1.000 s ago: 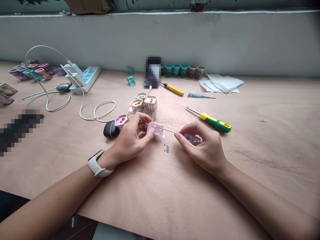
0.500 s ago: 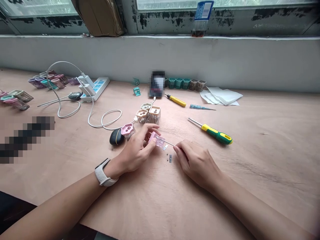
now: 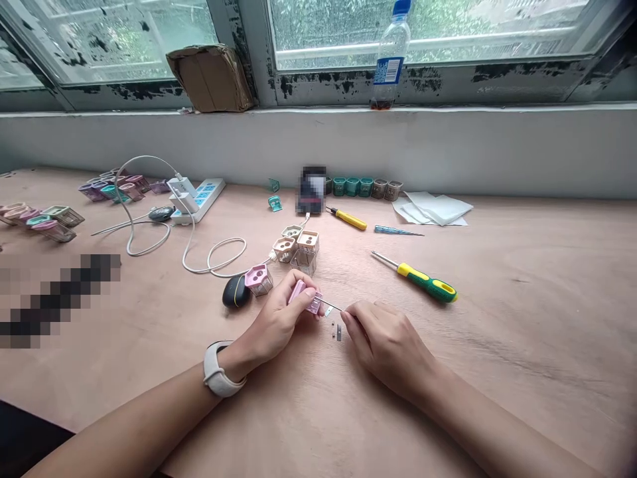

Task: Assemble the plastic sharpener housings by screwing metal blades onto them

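Note:
My left hand (image 3: pixel 283 312) is closed on a pink pencil sharpener (image 3: pixel 315 304) with a clear body, which its fingers partly cover. In my right hand (image 3: pixel 391 335) is a thin metal screwdriver (image 3: pixel 331 304); its handle is hidden in my fist. The shaft points left, its tip at the sharpener. Under the shaft lies a small sharpener blade (image 3: pixel 328 311), and nearer me a second blade (image 3: pixel 339 332) beside two tiny screws (image 3: pixel 333 334). Left of my hand stands another pink sharpener (image 3: pixel 259 279), with several cream sharpeners (image 3: pixel 307 242) behind.
A black mouse (image 3: pixel 235 292) sits left of my hand. To the right lie a green-yellow screwdriver (image 3: pixel 428 283), a yellow-handled tool (image 3: pixel 351 219), a blue screwdriver (image 3: pixel 398 230) and white papers (image 3: pixel 438 208). A power strip (image 3: pixel 204 199) with white cables and more sharpeners (image 3: pixel 54 230) occupy the left.
The head view has tilted up, showing more window. My left fingers have curled further around the pink sharpener, which has turned slightly. The right hand keeps the screwdriver against it.

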`<move>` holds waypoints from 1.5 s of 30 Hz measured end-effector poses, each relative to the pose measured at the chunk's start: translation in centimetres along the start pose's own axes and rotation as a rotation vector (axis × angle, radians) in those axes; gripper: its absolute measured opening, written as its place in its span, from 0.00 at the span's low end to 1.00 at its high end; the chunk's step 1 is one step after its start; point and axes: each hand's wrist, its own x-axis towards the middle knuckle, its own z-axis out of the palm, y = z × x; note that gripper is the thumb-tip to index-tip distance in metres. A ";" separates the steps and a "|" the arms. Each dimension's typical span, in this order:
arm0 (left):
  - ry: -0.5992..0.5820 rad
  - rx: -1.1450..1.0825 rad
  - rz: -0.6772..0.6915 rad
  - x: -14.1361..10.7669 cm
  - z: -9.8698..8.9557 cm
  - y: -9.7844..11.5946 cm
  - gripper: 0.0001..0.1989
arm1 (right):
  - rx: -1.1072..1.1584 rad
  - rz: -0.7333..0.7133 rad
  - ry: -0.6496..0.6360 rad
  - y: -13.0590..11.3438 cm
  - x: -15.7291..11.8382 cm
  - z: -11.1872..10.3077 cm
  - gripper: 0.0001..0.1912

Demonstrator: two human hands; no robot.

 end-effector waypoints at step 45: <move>-0.022 -0.363 -0.045 -0.1 1.3 -0.2 0.14 | 0.090 -0.096 0.116 -1.1 -0.6 -0.3 0.14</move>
